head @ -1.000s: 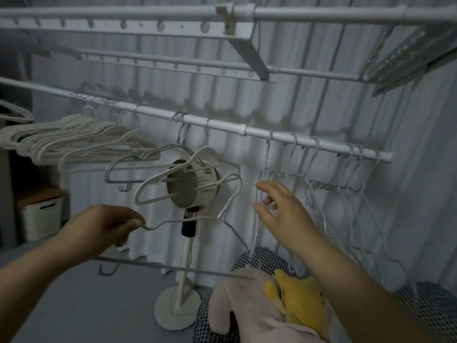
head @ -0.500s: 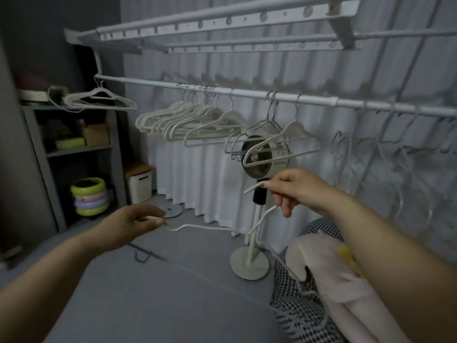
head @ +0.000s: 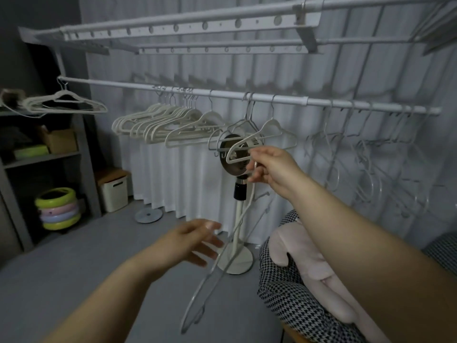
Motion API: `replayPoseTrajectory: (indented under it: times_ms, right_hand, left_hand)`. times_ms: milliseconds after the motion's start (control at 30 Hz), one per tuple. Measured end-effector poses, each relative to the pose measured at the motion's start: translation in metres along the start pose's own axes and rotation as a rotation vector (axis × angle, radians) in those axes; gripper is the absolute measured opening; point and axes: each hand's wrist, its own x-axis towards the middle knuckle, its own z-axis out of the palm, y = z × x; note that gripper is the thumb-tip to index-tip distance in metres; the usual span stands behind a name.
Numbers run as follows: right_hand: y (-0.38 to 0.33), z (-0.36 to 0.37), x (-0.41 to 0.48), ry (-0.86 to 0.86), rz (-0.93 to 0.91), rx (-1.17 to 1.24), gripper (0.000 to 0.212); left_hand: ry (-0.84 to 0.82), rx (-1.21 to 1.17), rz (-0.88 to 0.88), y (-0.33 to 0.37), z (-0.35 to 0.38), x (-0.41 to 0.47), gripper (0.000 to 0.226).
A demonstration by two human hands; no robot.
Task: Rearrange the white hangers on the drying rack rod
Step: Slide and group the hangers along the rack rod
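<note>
Seen from head height through one wide-angle lens, facing forward and slightly down at the drying rack rod point(head: 222, 93), within arm's reach, floor point(head: 74, 280) filling the lower left.

I am looking for writing and finding none that I can read. The fan head point(head: 233, 167) is showing a few small dark marks on its pale band, but they are too blurred for me to tell whether they are letters.
</note>
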Motion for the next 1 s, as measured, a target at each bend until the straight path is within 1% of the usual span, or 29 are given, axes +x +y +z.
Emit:
replayPoseTrajectory:
  times_ms: [67, 100, 133, 200, 267, 333, 400, 467, 567, 667, 733, 767, 833, 900, 933, 1000]
  right_hand:
    - [0.001, -0.005, 0.004, 0.054, -0.027, 0.041, 0.006]
    - [0.003, -0.008, 0.006, 0.073, -0.035, 0.046, 0.009]
    - [0.005, -0.012, 0.008, 0.090, -0.039, 0.053, 0.013]
    - [0.009, -0.019, 0.015, 0.119, -0.041, 0.083, 0.016]
    - [0.012, -0.026, 0.025, 0.136, -0.037, 0.122, 0.015]
    - [0.013, -0.033, 0.037, 0.137, -0.029, 0.160, 0.014]
    - [0.014, -0.040, 0.051, 0.126, -0.013, 0.195, 0.010]
    - [0.014, -0.047, 0.069, 0.113, -0.001, 0.226, 0.008]
    - [0.015, -0.060, 0.098, 0.083, -0.001, 0.235, 0.013]
    - [0.015, -0.079, 0.128, 0.046, -0.005, 0.153, 0.022]
    - [0.014, -0.094, 0.147, 0.060, -0.027, 0.011, 0.023]
    - [0.013, -0.101, 0.155, 0.107, -0.055, -0.109, 0.025]
    - [0.013, -0.124, 0.168, 0.258, -0.189, -0.461, 0.029]
    - [0.015, -0.151, 0.178, 0.388, -0.321, -0.912, 0.033]
    - [0.015, -0.164, 0.180, 0.415, -0.338, -1.091, 0.036]
    - [0.016, -0.184, 0.185, 0.431, -0.299, -1.282, 0.040]
  left_hand:
    - [-0.153, 0.041, -0.036, 0.005, 0.007, 0.006, 0.022]
    - [-0.173, 0.087, -0.046, 0.006, 0.010, 0.011, 0.029]
    - [-0.140, 0.166, -0.039, 0.006, 0.014, 0.017, 0.036]
    - [0.033, 0.375, 0.050, 0.003, 0.023, 0.034, 0.040]
    - [0.161, 0.556, 0.149, 0.001, 0.031, 0.049, 0.039]
    - [0.253, 0.651, 0.203, -0.001, 0.035, 0.064, 0.033]
    - [0.354, 0.680, 0.255, -0.001, 0.037, 0.080, 0.028]
    - [0.379, 0.684, 0.247, 0.002, 0.037, 0.100, 0.025]
    - [0.270, 0.624, 0.147, 0.007, 0.037, 0.135, 0.022]
    - [0.184, 0.515, 0.064, 0.014, 0.037, 0.171, 0.022]
    - [0.156, 0.457, 0.037, 0.021, 0.039, 0.193, 0.016]
    - [0.154, 0.438, 0.027, 0.025, 0.040, 0.201, 0.015]
    - [0.159, 0.402, 0.007, 0.030, 0.044, 0.219, 0.017]
    - [0.174, 0.348, -0.003, 0.036, 0.049, 0.234, 0.021]
    - [0.183, 0.310, 0.009, 0.040, 0.051, 0.241, 0.025]
    - [0.204, 0.244, 0.040, 0.048, 0.057, 0.255, 0.030]
